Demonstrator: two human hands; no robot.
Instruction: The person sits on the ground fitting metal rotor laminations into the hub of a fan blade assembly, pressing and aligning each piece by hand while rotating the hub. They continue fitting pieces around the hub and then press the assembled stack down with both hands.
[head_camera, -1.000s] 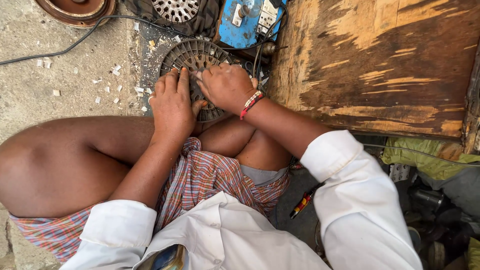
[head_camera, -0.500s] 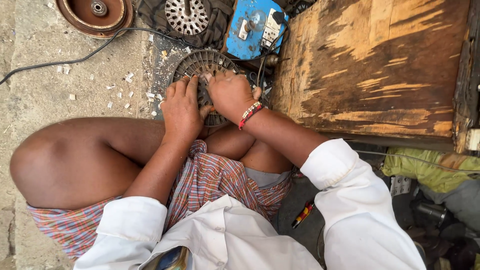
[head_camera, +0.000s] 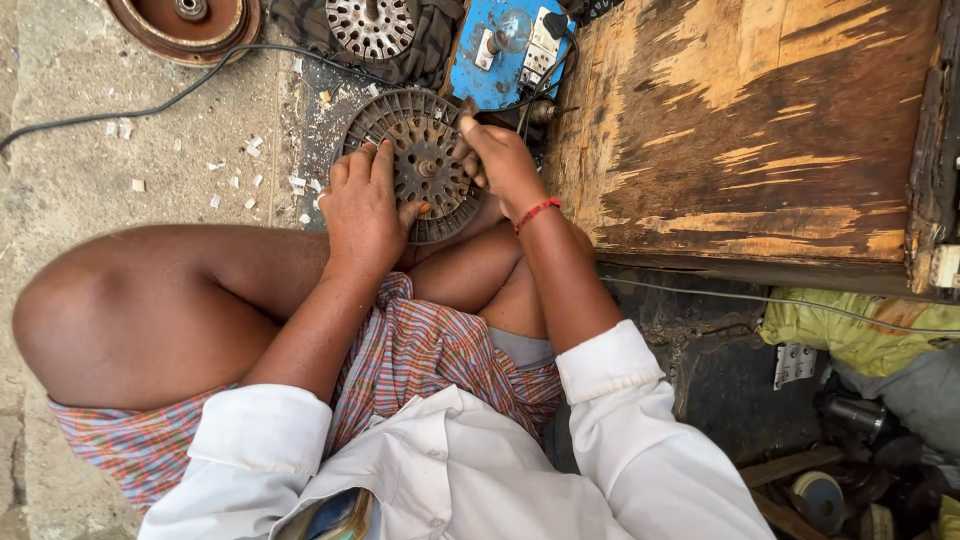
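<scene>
**A:** On the concrete floor, just past the bare knees, what am I looking at from the head camera?

**B:** I see a round, dark metal motor core, a slotted disc with a ring of radial teeth round its rim, small holes across its face and a hub in the middle. It lies flat, touching the left hand and the right hand, just beside the worn wooden box.

**A:** How do the fingers stand?

**B:** On my feed, the left hand lies on the disc's near-left edge, fingers stretched over the rim and thumb hooked onto the face, holding it down. The right hand is curled closed at the disc's right edge; something dark pokes out above the knuckles, but I cannot tell what it is. A red thread band circles that wrist.

**A:** Counts?

**B:** Two slotted discs: the one in hand and a paler second disc on dark cloth behind it. One rusty round housing at the top left. One blue switch board. One black cable crossing the floor. White scraps lie scattered, too many and too small for me to count.
</scene>
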